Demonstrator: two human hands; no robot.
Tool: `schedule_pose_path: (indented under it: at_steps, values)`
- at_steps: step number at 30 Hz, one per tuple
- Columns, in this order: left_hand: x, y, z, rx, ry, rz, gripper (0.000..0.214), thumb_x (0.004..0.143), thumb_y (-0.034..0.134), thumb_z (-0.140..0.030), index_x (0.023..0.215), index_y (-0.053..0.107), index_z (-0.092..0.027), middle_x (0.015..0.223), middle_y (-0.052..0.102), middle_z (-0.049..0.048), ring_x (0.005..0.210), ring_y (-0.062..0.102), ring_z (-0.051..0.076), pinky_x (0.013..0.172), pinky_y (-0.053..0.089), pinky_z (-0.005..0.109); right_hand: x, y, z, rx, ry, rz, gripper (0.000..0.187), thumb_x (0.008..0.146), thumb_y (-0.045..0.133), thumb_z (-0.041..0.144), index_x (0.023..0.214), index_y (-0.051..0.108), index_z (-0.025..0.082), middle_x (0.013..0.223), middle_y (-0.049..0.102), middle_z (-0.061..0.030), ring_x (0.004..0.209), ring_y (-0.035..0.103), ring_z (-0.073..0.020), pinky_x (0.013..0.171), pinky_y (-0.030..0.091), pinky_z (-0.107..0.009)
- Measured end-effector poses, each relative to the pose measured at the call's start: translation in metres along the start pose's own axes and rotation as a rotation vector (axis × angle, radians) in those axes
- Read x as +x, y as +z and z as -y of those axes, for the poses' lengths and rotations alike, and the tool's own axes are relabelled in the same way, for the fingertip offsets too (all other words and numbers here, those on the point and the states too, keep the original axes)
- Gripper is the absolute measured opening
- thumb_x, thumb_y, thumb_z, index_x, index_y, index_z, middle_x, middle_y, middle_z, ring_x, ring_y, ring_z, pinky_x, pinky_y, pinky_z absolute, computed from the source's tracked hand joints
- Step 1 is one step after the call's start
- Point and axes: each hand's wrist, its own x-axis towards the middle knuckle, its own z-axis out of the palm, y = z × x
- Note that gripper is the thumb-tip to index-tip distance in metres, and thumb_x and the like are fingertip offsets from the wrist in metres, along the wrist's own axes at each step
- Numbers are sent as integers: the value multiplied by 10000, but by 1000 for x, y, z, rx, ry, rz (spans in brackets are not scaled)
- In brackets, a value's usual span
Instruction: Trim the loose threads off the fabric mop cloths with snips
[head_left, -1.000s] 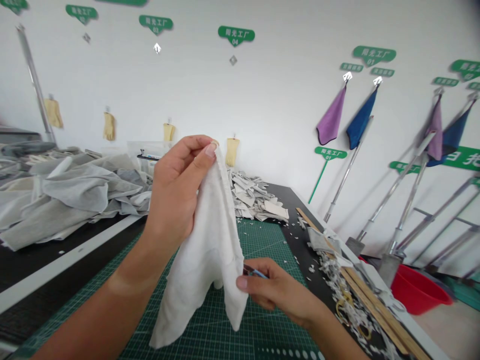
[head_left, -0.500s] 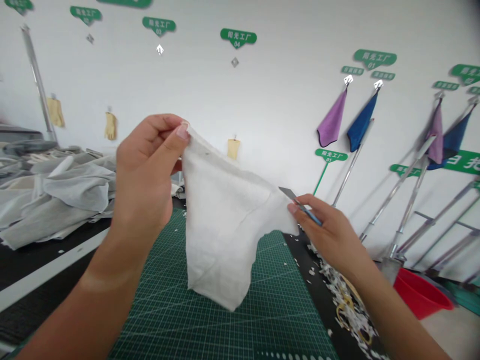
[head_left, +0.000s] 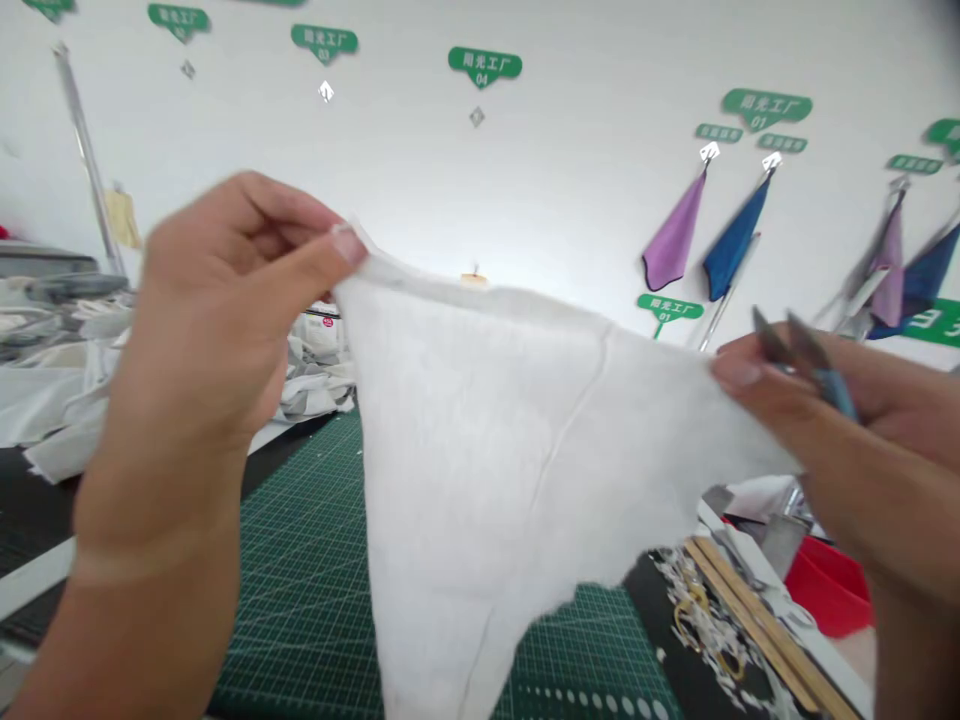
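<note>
A piece of white cloth (head_left: 465,420) with a seam line and a ragged lower right edge is stretched between my hands, its lower end out of frame. My left hand (head_left: 225,270) pinches its upper left corner between thumb and fingers. At the upper right edge, my right hand (head_left: 832,420) grips the cloth between thumb and fingers. The same hand also holds small thread snips (head_left: 806,355), whose two pointed blades are apart and point up; a blue part shows below them. Beneath the cloth lies a green cutting mat (head_left: 300,570).
Grey and white fabric (head_left: 52,390) is heaped at the left. Cut scraps (head_left: 709,620) and wooden strips (head_left: 772,630) lie right of the mat. A red basin (head_left: 829,585) stands beyond the table's right side. Purple cloths (head_left: 679,235) and blue cloths (head_left: 739,240) hang on the wall.
My hands have moved apart and the cloth is nearer, pulled wider and tauter along its top edge. The snips have moved right and turned, with both blades now showing.
</note>
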Motion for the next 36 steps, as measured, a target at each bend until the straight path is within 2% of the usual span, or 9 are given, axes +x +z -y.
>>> schedule_pose_path:
  at_steps: [3, 7, 11, 14, 16, 18, 23, 29, 36]
  values:
    - [6, -1, 47, 216, -137, 230, 127, 827, 721, -245, 909, 667, -164, 856, 675, 9, 819, 622, 117, 716, 488, 234, -1, 35, -21, 163, 173, 265, 301, 883, 662, 531, 920, 687, 233, 765, 633, -27, 630, 542, -152, 521, 393, -268]
    - [-6, 1, 143, 480, -335, 529, 202, 795, 675, -364, 882, 707, -185, 697, 654, 5, 657, 601, 153, 604, 462, 252, -14, 105, -78, 406, 368, 522, 417, 890, 603, 582, 947, 662, 173, 767, 625, -25, 628, 524, -137, 528, 378, -242]
    - [-55, 12, 230, 766, -552, 824, 141, 676, 693, -234, 802, 733, -184, 729, 689, 40, 720, 646, 204, 692, 493, 284, -48, 182, -142, 464, 528, 671, 449, 827, 638, 612, 771, 597, 168, 559, 433, 49, 473, 335, -81, 423, 223, -215]
    - [-106, 34, 263, 878, -507, 828, 240, 668, 714, -230, 906, 744, -235, 975, 725, 71, 1000, 644, 285, 890, 486, 386, -75, 223, -174, 506, 609, 725, 448, 811, 650, 617, 756, 554, 183, 519, 334, 80, 436, 262, -70, 393, 168, -214]
    - [-137, 56, 271, 722, -415, 886, 297, 764, 677, -325, 1050, 727, -262, 1112, 712, 69, 1117, 610, 284, 972, 457, 409, -86, 238, -186, 526, 636, 700, 450, 802, 659, 618, 754, 536, 189, 525, 326, 83, 430, 252, -66, 379, 165, -211]
    - [-161, 81, 273, 457, -409, 979, 335, 877, 564, -384, 1149, 697, -241, 1164, 708, 67, 1099, 628, 227, 975, 465, 338, -92, 245, -192, 548, 661, 652, 451, 796, 662, 622, 769, 532, 191, 533, 327, 85, 426, 244, -63, 369, 158, -209]
    - [-193, 122, 262, 219, -372, 1098, 357, 925, 502, -462, 1080, 732, -236, 1107, 731, 42, 1040, 650, 208, 939, 468, 284, -95, 242, -198, 610, 688, 604, 480, 784, 661, 648, 816, 574, 176, 538, 338, 84, 429, 243, -58, 374, 143, -206]
    - [-207, 115, 252, 193, -443, 1067, 366, 932, 480, -486, 952, 702, -195, 866, 717, 12, 807, 640, 179, 729, 468, 248, -98, 244, -202, 653, 746, 595, 478, 736, 714, 626, 773, 521, 190, 521, 344, 93, 416, 212, -46, 372, 115, -203]
    - [-213, 107, 257, 436, -423, 780, 243, 970, 425, -348, 968, 622, -205, 867, 691, 25, 777, 622, 175, 722, 438, 272, -98, 244, -199, 658, 678, 646, 407, 774, 695, 559, 843, 565, 179, 481, 269, 113, 418, 173, -54, 378, 91, -209]
